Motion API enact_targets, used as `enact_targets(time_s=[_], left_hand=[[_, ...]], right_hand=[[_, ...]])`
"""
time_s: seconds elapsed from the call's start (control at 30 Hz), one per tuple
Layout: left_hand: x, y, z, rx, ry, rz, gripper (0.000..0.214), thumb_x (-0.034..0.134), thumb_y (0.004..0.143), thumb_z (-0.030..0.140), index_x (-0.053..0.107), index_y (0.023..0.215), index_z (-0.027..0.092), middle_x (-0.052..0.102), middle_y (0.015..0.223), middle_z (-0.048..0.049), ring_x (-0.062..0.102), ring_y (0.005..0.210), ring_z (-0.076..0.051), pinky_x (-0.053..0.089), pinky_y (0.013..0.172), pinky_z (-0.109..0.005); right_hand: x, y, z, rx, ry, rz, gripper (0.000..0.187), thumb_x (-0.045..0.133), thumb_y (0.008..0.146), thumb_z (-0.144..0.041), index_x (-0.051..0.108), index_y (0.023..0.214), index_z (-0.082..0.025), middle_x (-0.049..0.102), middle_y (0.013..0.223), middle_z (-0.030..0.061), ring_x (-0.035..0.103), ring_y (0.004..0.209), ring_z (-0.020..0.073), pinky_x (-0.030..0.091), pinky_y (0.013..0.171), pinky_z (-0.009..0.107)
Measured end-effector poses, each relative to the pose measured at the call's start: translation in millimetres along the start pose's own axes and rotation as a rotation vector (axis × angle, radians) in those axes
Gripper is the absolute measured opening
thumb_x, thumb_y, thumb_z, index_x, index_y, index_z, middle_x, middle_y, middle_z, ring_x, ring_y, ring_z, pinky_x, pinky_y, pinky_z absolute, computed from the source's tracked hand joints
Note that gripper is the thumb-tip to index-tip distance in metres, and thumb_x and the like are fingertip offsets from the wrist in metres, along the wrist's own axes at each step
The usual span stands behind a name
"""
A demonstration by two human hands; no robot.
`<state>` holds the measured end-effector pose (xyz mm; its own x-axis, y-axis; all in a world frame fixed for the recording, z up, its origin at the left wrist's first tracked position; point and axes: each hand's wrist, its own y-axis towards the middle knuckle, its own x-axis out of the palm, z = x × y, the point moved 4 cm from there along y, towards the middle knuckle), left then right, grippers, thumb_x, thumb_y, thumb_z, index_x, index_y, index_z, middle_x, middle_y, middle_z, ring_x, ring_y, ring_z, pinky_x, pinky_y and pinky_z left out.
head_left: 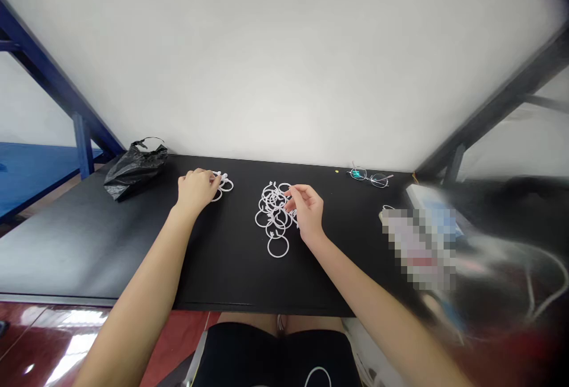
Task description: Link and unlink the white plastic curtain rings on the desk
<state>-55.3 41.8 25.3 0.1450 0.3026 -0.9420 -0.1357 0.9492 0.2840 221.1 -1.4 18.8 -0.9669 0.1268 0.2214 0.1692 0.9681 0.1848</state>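
A loose heap of thin white shower curtain rings (278, 246), with small knobbed ends, lies on the black table (240, 280) in front of me. At the heap's right edge is my right hand (307, 208), its thumb and forefinger pinched on a ring at the top of the heap. To the left, my left hand (198, 190) is lowered over a smaller group of the same rings (227, 185), fingers curled and closed on a ring there. Its fingertips are partly hidden behind the back of the hand.
A crumpled black plastic bag (136, 168) sits at the back left. Eyeglasses (368, 178) rest near the wall at the back right. Further right are a white and blue box (433, 206) and a blurred-out item (418, 250). A white ring or cord (317, 370) lies on my lap.
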Motion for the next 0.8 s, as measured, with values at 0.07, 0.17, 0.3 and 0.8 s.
enact_targets(time_s=[0.07,0.17,0.3,0.8], left_hand=[[0.8,-0.1,1.2,-0.015,0.033,-0.028,0.041,0.043,0.091,0.045,0.072,0.09,0.016,0.069,0.11,-0.0169,0.06,0.103,-0.036,0.044,0.087,-0.046],[-1.1,-0.5,3.1,-0.025,0.045,-0.054,0.045,0.043,0.09,0.049,0.073,0.088,0.017,0.07,0.11,-0.0166,0.061,0.103,-0.037,0.044,0.088,-0.047],[-6.1,-1.4,6.1,-0.005,0.027,-0.029,0.048,0.042,0.09,0.051,0.075,0.085,0.016,0.07,0.107,-0.017,0.061,0.103,-0.038,0.043,0.09,-0.05],[-12.1,-10.3,48.9,0.362,-0.447,-0.033,0.017,0.053,0.085,0.032,0.064,0.085,0.019,0.07,0.088,-0.0063,0.064,0.081,-0.021,0.048,0.077,-0.032]], right_hand=[[0.0,0.1,-0.1,-0.009,-0.006,-0.001,0.019,0.067,0.078,-0.036,0.063,0.079,-0.017,0.07,0.072,0.0009,0.057,0.046,0.0085,0.048,0.047,0.022],[0.2,0.5,1.0,-0.007,-0.009,-0.009,0.019,0.067,0.079,-0.036,0.063,0.079,-0.017,0.07,0.072,0.0009,0.058,0.046,0.0086,0.049,0.047,0.022],[0.2,1.4,2.7,-0.012,-0.014,-0.007,0.019,0.067,0.078,-0.036,0.063,0.079,-0.018,0.07,0.072,0.0007,0.058,0.046,0.0086,0.048,0.047,0.022],[1.1,-1.2,-0.2,-0.06,-0.037,-0.046,0.017,0.066,0.079,-0.035,0.063,0.078,-0.019,0.069,0.071,-0.0002,0.058,0.047,0.0084,0.05,0.047,0.022]])
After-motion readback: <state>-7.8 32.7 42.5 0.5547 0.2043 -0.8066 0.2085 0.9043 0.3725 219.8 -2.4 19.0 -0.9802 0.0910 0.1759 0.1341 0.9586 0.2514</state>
